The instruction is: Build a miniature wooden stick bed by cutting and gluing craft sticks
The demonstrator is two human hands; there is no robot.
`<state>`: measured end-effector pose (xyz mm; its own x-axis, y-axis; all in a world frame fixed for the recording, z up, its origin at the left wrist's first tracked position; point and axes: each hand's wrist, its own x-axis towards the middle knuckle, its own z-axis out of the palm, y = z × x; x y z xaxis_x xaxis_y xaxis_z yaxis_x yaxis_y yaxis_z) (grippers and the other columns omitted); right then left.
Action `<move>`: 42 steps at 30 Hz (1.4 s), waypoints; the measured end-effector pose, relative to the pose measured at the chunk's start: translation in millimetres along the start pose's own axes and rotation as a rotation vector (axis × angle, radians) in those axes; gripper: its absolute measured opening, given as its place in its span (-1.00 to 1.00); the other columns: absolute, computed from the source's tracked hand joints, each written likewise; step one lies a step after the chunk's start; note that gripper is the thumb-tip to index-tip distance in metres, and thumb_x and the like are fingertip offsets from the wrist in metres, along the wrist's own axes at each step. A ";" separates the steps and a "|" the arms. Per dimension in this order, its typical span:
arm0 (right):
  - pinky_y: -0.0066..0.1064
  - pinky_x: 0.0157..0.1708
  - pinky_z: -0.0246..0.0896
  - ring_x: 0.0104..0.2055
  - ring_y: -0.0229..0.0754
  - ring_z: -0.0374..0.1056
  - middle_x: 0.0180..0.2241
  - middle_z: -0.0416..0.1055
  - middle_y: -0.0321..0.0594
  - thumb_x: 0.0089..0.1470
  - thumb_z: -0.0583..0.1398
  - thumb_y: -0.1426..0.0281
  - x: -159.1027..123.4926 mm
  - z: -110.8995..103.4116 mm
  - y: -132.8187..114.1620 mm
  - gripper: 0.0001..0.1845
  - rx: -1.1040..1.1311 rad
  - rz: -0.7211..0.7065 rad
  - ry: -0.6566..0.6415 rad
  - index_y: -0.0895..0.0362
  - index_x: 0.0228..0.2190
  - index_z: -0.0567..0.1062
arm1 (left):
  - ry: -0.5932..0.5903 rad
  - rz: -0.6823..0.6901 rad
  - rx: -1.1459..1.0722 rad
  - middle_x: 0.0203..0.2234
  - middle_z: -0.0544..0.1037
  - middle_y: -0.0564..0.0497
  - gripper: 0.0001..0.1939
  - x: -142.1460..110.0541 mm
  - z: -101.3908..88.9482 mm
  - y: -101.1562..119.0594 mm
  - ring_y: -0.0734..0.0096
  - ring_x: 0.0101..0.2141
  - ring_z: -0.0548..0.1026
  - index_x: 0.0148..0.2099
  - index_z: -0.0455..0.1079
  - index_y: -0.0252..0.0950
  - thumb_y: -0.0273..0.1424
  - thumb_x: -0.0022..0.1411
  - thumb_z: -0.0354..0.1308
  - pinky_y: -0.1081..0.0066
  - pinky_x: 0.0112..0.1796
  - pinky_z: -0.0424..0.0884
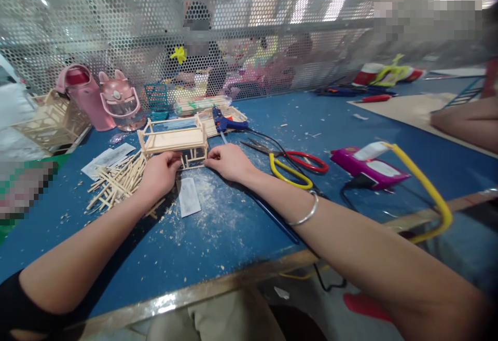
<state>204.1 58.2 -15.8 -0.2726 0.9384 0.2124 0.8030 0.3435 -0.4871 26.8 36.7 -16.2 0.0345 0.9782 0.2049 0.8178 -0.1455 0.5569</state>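
A small bed-like model made of thin wooden sticks (175, 138) stands upright on the blue table. The fingers of my left hand (161, 172) are closed at its front lower edge, beside a few short upright sticks (189, 161). My right hand (229, 162) pinches the model's front right corner. The fingertips of both hands are partly hidden, so any tiny piece between them cannot be made out. A pile of loose wooden sticks (116, 180) lies by my left wrist, and a small white paper slip (190, 197) is just in front of the model.
Behind my right hand are a blue glue gun (229, 122) and scissors (288, 160) with red and yellow handles. A purple device (368, 167) with a yellow tube sits rightward. Pink bottles (122, 102) stand back left before a perforated metal screen (249, 30). Another person's arm (467, 121) rests far right.
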 end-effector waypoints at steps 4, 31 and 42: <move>-0.47 -0.54 -0.06 -0.52 -0.31 0.23 -0.55 0.43 -0.27 -0.08 0.17 0.32 -0.6 0.6 -1.2 -0.82 -0.020 -0.002 -0.006 0.14 -0.53 0.53 | 0.028 -0.039 -0.199 -0.30 0.57 -0.10 -0.74 1.6 6.6 -3.8 0.34 -0.32 0.51 -0.20 0.45 -0.35 -0.38 0.05 0.09 0.40 -0.24 0.37; -0.47 -0.55 -0.13 -0.54 -0.32 0.17 -0.60 0.35 -0.29 -0.03 0.13 0.33 -5.4 -4.8 -3.6 -0.80 -0.132 -0.029 -0.075 0.15 -0.58 0.44 | 0.003 -0.040 -0.282 -0.42 0.58 -0.06 -0.77 -3.8 7.4 -5.0 0.37 -0.41 0.52 -0.23 0.43 -0.34 -0.44 -0.01 0.12 0.41 -0.32 0.39; -0.48 -0.56 -0.14 -0.57 -0.33 0.14 -0.62 0.32 -0.31 -0.04 0.14 0.34 -6.6 -3.9 -4.6 -0.81 -0.162 -0.040 -0.060 0.15 -0.60 0.42 | 0.027 -0.037 -0.141 -0.43 0.59 0.00 -0.79 -9.1 1.9 3.0 0.39 -0.40 0.52 -0.24 0.44 -0.30 -0.44 0.01 0.11 0.44 -0.30 0.36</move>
<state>204.2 50.3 -11.7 -0.3330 0.9265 0.1754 0.8647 0.3743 -0.3350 30.0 27.7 -17.9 -0.0114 0.9791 0.2031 0.7294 -0.1308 0.6714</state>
